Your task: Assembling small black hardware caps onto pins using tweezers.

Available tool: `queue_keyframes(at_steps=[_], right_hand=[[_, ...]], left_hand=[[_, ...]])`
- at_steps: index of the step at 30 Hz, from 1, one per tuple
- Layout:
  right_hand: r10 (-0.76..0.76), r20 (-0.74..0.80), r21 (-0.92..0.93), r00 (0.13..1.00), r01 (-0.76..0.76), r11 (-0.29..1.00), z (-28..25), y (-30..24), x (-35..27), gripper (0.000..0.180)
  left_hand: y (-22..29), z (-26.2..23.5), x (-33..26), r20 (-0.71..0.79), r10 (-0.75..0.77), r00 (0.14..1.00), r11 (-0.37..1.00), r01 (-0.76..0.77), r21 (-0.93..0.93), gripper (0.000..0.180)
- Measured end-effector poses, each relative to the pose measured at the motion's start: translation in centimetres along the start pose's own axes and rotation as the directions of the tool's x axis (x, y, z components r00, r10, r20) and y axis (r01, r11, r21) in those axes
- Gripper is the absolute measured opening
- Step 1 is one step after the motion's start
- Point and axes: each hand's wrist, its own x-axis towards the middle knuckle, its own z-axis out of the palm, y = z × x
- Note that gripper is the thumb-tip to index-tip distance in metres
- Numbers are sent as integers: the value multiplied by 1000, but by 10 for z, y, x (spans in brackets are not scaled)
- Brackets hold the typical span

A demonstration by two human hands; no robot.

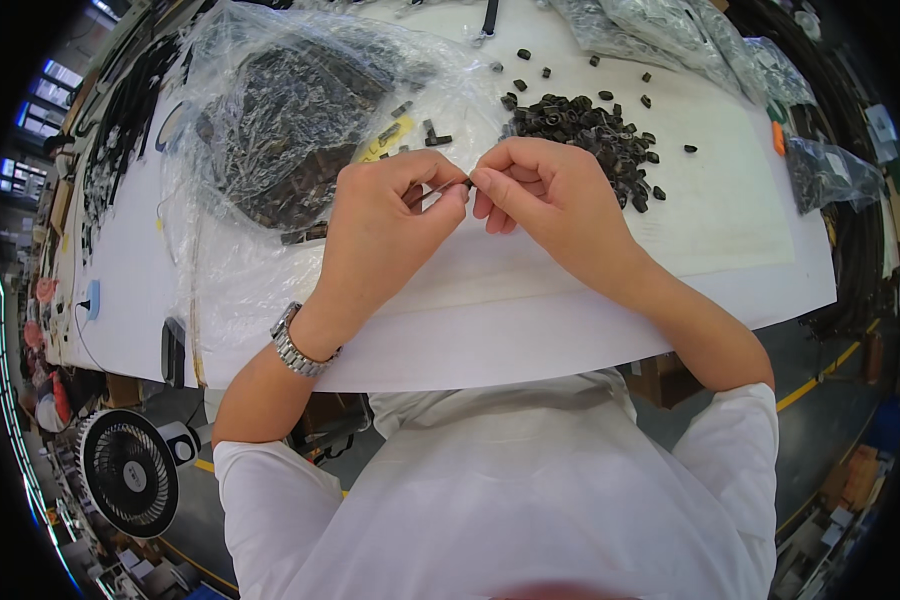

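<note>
My left hand (395,215) and my right hand (550,195) meet fingertip to fingertip over the white table. Both are closed in a pinch. Between them is a small dark piece, mostly hidden by the fingers, so its kind cannot be told. Just beyond my right hand lies a heap of small black ring-like parts (595,130), with several strewn around it. Left of my left hand, a large clear plastic bag (290,110) holds many dark small parts. One black angled piece (436,134) lies loose beside the bag, beyond my left hand.
A small fan (130,475) stands at the lower left, below the table edge. Clear plastic bags (660,40) lie at the far right, with another bag (832,175) by the right edge. Long black strips (130,130) lie along the left side. A dark upright object (173,352) is at the left front edge.
</note>
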Motion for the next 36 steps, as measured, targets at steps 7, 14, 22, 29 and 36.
queue_keyframes(at_steps=[7, 14, 22, 29, 36], right_hand=[[-11, -25, 42, 1000, 12, 999, -1, 3, 0, 12], [-142, 128, -313, 982, 176, 933, -8, -7, 1, 12], [-56, 158, -150, 986, 80, 986, -11, -5, 4, 17], [53, -12, 82, 999, -52, 995, -1, 1, 6, 21], [32, -84, 90, 996, -25, 996, 7, -6, -2, 22]], left_hand=[[-9, 6, 4, 31, -152, 988, 938, 154, -310, 15], [-14, -18, 13, 415, -274, 868, 830, 431, -353, 17], [-3, -10, 3, 229, -65, 971, 992, 87, -88, 10], [-3, 10, -1, -101, 128, 987, 992, -125, 36, 7], [0, 15, -2, -196, 162, 967, 986, -148, 81, 15]])
